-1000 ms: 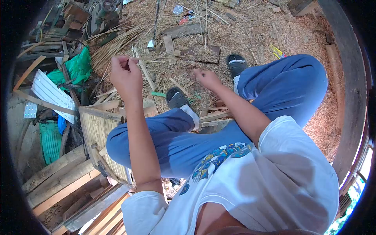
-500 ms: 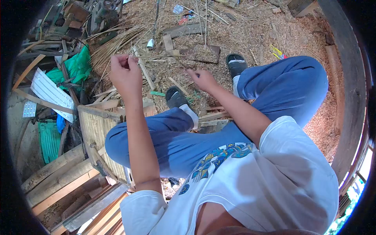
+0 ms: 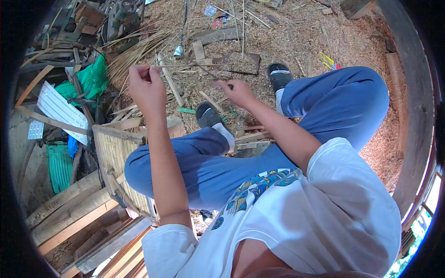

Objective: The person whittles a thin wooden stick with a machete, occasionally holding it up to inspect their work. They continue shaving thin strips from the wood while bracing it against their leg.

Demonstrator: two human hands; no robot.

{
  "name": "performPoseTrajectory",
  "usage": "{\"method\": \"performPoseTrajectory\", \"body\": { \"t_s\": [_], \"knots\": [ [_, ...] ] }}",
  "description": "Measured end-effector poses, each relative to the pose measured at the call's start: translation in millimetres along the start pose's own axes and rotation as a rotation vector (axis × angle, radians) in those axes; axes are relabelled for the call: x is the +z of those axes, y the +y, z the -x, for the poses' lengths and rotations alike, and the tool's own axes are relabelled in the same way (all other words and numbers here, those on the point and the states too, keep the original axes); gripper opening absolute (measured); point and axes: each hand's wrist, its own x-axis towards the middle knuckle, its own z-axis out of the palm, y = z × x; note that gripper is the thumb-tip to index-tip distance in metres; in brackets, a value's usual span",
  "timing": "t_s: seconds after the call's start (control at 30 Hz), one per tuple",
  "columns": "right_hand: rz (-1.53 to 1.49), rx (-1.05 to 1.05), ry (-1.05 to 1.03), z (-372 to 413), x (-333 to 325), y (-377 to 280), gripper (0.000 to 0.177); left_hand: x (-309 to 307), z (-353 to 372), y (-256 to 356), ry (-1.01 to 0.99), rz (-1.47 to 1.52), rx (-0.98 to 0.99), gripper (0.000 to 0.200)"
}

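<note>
My left hand (image 3: 146,90) is raised at the left, thumb and fingers pinching one end of a thin bamboo strip (image 3: 185,65). The strip runs nearly level to the right, its far end free. Lower and to the right, my right hand (image 3: 240,94) is closed around a slim dark tool that looks like a knife (image 3: 207,72). Its narrow dark part slants up and left towards the strip and overlaps it in this view. Most of its handle is hidden in my fingers.
Beyond my left hand lies a bundle of thin strips (image 3: 134,55). Wood shavings and offcuts cover the ground around my sandals (image 3: 207,114). At the left stand a slatted wooden box (image 3: 116,153), a green plastic sheet (image 3: 92,78) and stacked planks (image 3: 69,204). A beam (image 3: 415,92) curves along the right.
My right hand has shifted slightly left, and the dark tool now shows more plainly, slanting up to the strip. My left hand has barely moved, still pinching the strip.
</note>
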Motion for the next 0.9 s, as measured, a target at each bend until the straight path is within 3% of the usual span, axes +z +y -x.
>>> {"method": "performPoseTrajectory", "body": {
  "t_s": [0.07,0.13,0.23,0.33,0.43,0.53,0.73,0.8,0.9],
  "knots": [
    [0.073,0.238,0.021,-11,6,57,0.08,2,-1,-5,0.015,0.033,-0.003,0.008],
    [0.095,0.273,0.196,-23,16,124,0.081,4,-2,-9,0.022,0.062,0.001,0.008],
    [0.109,0.308,0.135,-24,12,103,0.082,6,-5,-9,0.016,0.083,0.032,0.007],
    [0.057,0.082,0.029,-9,1,15,0.077,6,-4,-5,0.02,0.071,0.042,0.007],
    [0.011,-0.148,0.029,0,3,-32,0.076,3,-2,-7,0.008,0.101,-0.024,0.009],
    [0.014,-0.153,0.011,3,4,-24,0.074,4,-3,-7,0.017,0.202,-0.098,0.009],
    [0.046,0.363,0.142,-14,4,88,0.08,9,-12,-32,0.03,0.306,-0.086,0.01],
    [0.124,0.3,0.159,-24,16,93,0.08,9,-13,-31,0.024,0.314,-0.098,0.011],
    [0.009,0.157,0.047,-9,6,17,0.078,9,-12,-20,0.03,0.236,-0.088,0.012]
  ]
}}
